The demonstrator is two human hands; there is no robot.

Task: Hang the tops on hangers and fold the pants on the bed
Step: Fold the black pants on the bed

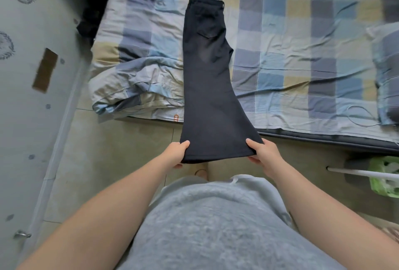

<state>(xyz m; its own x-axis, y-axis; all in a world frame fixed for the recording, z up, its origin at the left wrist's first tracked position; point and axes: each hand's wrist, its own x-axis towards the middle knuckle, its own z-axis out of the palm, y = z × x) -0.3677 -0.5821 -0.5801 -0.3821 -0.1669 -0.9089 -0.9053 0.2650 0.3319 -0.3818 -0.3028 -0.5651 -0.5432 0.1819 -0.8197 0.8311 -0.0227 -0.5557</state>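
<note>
A fuzzy grey fleece top (pixel 211 226) fills the bottom of the view. Beyond it stands the bed (pixel 302 38), covered by a wrinkled cotton sheet checked in blue, grey and pale yellow, with a rumpled matching quilt (pixel 133 79) at its left corner. The black flared pants (pixel 207 75) lie lengthwise on the sheet, one leg laid over the other, waistband far, back pocket up, hem past the bed's edge. The left hand (pixel 176 154) pinches the hem's left corner, thumb on top; the right hand (pixel 264 151) pinches the right corner likewise. A small orange label (pixel 176 117) on the sheet's edge is unreadable.
</note>
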